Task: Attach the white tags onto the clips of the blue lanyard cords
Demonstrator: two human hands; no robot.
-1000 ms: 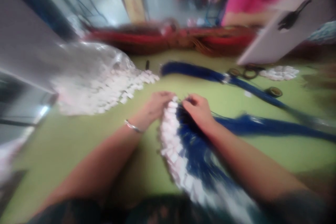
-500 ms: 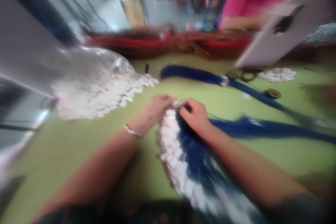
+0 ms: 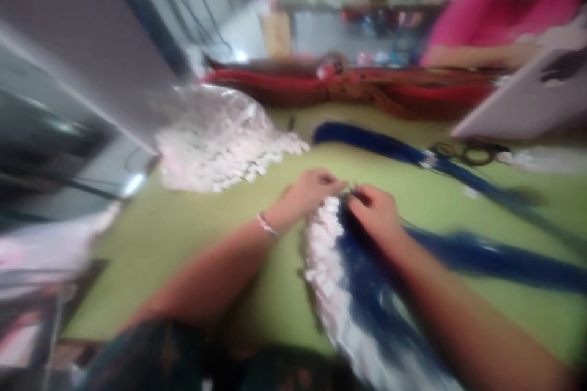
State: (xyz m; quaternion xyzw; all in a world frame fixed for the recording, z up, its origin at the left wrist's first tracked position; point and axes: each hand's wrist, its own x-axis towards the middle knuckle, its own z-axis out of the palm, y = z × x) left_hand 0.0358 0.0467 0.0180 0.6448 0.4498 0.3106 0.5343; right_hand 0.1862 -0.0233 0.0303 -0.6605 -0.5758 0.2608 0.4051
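My left hand (image 3: pixel 318 189), with a bracelet at the wrist, is closed in a pinch; a small white connector seems to be at its fingertips, though blur hides its detail. Almost touching it, my right hand (image 3: pixel 376 208) pinches the end of a thin blue wire. Beneath both hands a fan of blue wires (image 3: pixel 367 281) spreads towards me, its left edge lined with white connectors (image 3: pixel 324 244). To the left, many loose white connectors (image 3: pixel 238 156) spill from a clear plastic bag (image 3: pixel 229 104) onto the green table (image 3: pixel 220 226).
Two blue wire bundles, one further back (image 3: pixel 367 137) and one at right (image 3: pixel 486 253), lie on the table. Tape rolls (image 3: pixel 477 151) rest near a pale panel (image 3: pixel 518 101). Red and brown wire bundles (image 3: pixel 284 85) line the far edge, with a person in pink (image 3: pixel 495 18) beyond.
The view has swung left, so everything sits further right in the picture. Both hands stay closed and close together above the blue wires.
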